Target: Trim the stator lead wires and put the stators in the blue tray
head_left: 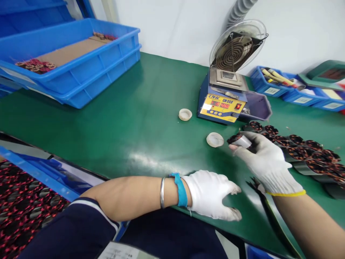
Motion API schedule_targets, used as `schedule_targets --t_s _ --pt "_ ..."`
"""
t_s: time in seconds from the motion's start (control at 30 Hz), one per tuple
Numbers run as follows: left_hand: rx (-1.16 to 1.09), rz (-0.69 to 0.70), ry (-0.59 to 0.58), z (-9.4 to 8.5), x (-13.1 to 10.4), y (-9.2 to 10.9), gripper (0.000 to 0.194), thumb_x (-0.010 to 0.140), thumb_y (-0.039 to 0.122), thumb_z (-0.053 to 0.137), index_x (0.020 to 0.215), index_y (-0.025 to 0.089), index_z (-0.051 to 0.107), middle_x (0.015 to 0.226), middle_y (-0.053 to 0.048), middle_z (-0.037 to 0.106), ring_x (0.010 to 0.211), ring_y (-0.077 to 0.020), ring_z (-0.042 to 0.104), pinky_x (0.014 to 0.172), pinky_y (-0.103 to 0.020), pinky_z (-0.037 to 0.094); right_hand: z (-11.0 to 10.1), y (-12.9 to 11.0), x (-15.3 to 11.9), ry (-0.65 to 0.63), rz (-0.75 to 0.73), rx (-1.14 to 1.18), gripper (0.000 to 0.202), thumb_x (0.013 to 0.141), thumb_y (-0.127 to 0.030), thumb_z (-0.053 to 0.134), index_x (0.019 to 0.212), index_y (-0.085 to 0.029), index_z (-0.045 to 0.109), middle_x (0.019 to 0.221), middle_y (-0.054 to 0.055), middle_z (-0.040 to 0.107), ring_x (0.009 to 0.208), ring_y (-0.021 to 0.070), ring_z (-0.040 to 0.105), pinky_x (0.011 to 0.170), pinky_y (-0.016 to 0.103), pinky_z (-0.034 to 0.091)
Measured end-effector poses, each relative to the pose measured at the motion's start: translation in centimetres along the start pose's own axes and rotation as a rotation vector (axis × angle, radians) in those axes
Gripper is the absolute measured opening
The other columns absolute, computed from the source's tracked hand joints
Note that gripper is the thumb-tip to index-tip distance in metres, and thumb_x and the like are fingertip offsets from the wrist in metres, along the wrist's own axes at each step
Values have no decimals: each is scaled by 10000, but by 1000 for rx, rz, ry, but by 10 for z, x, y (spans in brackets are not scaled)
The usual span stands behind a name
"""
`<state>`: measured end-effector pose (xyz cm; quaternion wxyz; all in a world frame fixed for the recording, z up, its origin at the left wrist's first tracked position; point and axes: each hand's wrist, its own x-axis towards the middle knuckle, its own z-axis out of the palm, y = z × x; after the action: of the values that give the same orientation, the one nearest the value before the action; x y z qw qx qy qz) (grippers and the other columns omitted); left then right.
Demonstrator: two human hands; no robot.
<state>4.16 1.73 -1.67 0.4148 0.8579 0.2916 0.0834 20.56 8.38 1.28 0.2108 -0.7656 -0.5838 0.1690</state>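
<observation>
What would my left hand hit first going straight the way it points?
Your left hand would probably meet the green-handled tool first, though its height above the table is unclear.

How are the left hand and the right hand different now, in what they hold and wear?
The left hand is empty, fingers parted; the right hand grips a metal cylinder.
A bangle and turquoise band circle the left wrist; the right hand's cuff shows a yellow edge.
Both are gloved in white.

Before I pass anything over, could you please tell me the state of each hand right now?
Left hand: open, nothing seen in it.
Right hand: closed on a coil.
</observation>
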Motion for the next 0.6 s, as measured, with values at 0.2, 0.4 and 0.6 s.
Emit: schedule_targets --t_s 0.2,0.4,0.6 --pt "27 15 13 2 0 0 642 854 554 516 1361 159 495 1270 -118 619 1155 -294 600 910 -392 502 4 12 5 263 -403 -516 512 719 -481 634 1182 -261 636 1185 91 620 890 271 621 631 332 423" --pt "72 41 42 4 -1 -1 615 854 545 514 1324 149 528 1227 -116 639 1092 -299 628 844 -389 520 9 15 8 253 -754 -845 324 830 -325 553 1113 -216 669 1081 104 654 810 231 566 606 314 304" --pt "181 110 112 9 -2 2 542 859 552 485 1233 167 557 1052 -79 681 918 -261 661 666 -339 485 -7 4 23 363 -694 -839 360 801 -342 578 1132 -225 657 1116 99 644 822 228 554 612 318 309"
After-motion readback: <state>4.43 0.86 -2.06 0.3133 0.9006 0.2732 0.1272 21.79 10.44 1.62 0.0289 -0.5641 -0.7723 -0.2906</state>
